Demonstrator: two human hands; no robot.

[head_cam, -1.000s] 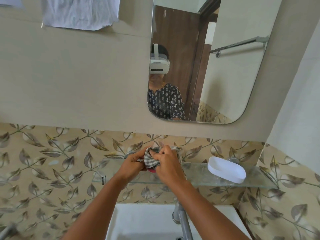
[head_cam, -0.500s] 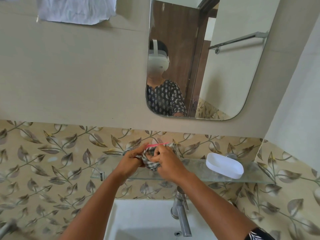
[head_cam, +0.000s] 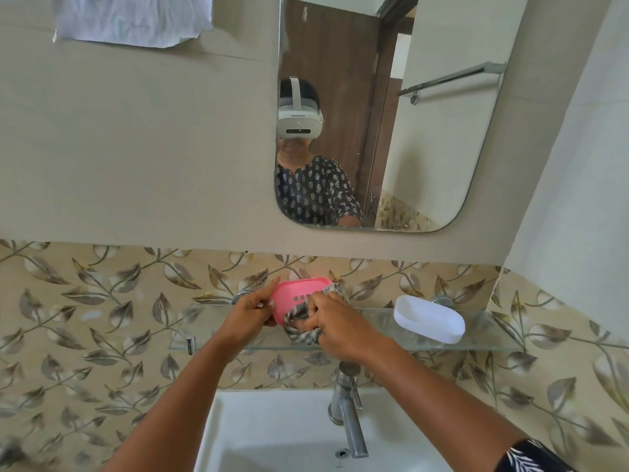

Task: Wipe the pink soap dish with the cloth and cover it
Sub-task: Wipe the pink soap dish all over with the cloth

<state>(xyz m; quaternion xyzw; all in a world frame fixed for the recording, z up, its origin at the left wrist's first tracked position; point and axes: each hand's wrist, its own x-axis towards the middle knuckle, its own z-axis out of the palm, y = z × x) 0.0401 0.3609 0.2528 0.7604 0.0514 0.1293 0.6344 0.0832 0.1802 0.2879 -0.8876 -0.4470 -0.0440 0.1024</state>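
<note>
- Fingers [head_cam: 308, 313] of the right hand [head_cam: 335, 327] are curled tight around a bunched checked cloth [head_cam: 303, 330], pushing it against the pink soap dish [head_cam: 292, 298] from its 4 o'clock side.
- Left hand [head_cam: 246, 316] has the dish pinched at its 9 o'clock edge, thumb on the near face, other fingers hidden behind it, so can't really say how they sit.
- Dish is tipped up on edge, hollow side facing the camera, a row of drain slots showing, held just above the glass shelf [head_cam: 374, 338].
- White cover [head_cam: 429, 318] sits on that shelf out at 3 o'clock from the dish, well apart from both hands, nobody touching it.
- Below the hands at 6 o'clock: a chrome tap [head_cam: 349, 417] over a white sink [head_cam: 272, 434].
- Up at 12 o'clock a mirror [head_cam: 442, 131] hangs on the wall, with leaf-pattern tiles behind the shelf.
</note>
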